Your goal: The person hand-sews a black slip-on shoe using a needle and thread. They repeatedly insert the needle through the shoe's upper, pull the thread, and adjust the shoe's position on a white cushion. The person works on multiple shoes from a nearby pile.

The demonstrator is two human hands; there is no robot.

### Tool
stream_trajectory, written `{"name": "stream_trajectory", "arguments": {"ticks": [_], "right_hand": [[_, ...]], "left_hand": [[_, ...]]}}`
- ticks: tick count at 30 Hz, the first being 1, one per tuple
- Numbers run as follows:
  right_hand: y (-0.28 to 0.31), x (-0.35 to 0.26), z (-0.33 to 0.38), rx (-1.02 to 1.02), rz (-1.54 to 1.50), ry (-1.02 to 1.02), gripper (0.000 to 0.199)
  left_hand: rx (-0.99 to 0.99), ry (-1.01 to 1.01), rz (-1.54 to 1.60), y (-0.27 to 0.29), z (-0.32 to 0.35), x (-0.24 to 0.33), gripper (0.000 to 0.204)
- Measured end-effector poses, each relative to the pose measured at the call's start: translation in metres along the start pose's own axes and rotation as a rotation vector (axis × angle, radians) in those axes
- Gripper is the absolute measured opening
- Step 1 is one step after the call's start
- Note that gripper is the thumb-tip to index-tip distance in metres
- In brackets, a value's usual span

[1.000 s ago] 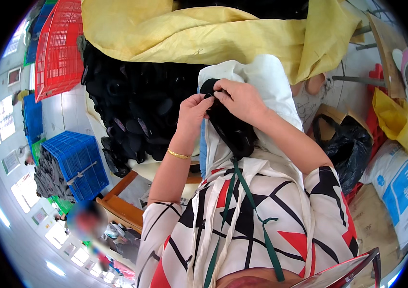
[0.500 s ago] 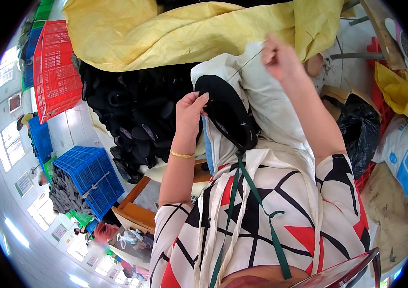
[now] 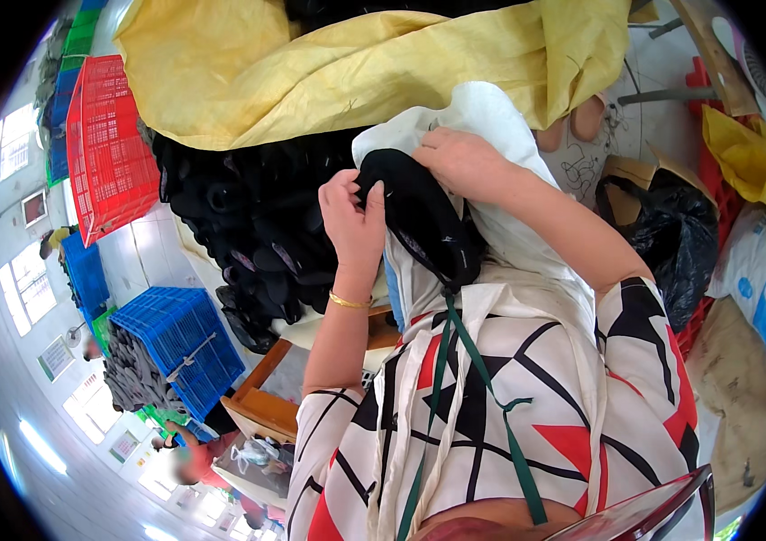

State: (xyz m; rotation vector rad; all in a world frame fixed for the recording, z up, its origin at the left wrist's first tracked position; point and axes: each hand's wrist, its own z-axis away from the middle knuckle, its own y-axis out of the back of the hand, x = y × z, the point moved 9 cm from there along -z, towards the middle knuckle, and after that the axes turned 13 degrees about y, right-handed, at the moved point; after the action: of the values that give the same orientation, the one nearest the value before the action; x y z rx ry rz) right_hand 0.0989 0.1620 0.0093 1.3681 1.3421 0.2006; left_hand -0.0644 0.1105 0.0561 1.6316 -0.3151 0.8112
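A black cloth shoe (image 3: 442,236) rests on the white cloth (image 3: 505,117) over my lap, its toe end pointing away from me. My left hand (image 3: 353,221) grips the shoe's far left edge, thumb on the near side and fingers curled behind. Close against the far right edge of the shoe is my right hand (image 3: 455,160), thumb and fingers pinched together. Whatever sits in that pinch is hidden or too fine to make out. A big heap of similar black shoes (image 3: 257,225) lies to the left of my lap.
Yellow sheeting (image 3: 356,81) spreads across the far side. At left stand a red crate (image 3: 113,144) and a blue crate (image 3: 189,338) beside a wooden stool (image 3: 266,388). To the right are a black plastic bag (image 3: 671,216), a white-and-blue sack (image 3: 761,288) and brown sacking (image 3: 739,397).
My right hand has come down and left from its raised spot, where a dark thread stretched to the shoe, to the shoe's edge. My left fingers have shifted slightly on the shoe.
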Motion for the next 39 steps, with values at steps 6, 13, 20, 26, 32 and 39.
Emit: {"name": "stream_trajectory", "arguments": {"ticks": [6, 13, 20, 26, 32, 39], "right_hand": [[0.026, 0.021, -0.005, 0.383, -0.254, -0.286, 0.013], [-0.032, -0.001, -0.025, 0.759, -1.656, -0.644, 0.028], [-0.009, -0.038, -0.020, 0.780, -1.756, -0.675, 0.023], [0.014, -0.078, 0.010, 0.778, -1.544, -0.544, 0.025], [-0.008, -0.052, 0.077, 0.571, -1.286, -0.523, 0.025], [0.069, -0.059, 0.082, 0.466, -0.319, -0.360, 0.010]], "left_hand": [[-0.179, -0.195, -0.139, -0.013, 0.017, 0.014, 0.036], [-0.143, -0.174, -0.151, -0.019, 0.018, 0.019, 0.042], [-0.156, -0.338, -0.197, -0.021, 0.011, 0.013, 0.038], [-0.276, -0.547, -0.209, -0.029, 0.022, 0.039, 0.037], [-0.534, -0.381, -0.186, -0.072, 0.056, 0.031, 0.032], [-0.436, -0.033, 0.176, -0.053, 0.031, 0.031, 0.013]]}}
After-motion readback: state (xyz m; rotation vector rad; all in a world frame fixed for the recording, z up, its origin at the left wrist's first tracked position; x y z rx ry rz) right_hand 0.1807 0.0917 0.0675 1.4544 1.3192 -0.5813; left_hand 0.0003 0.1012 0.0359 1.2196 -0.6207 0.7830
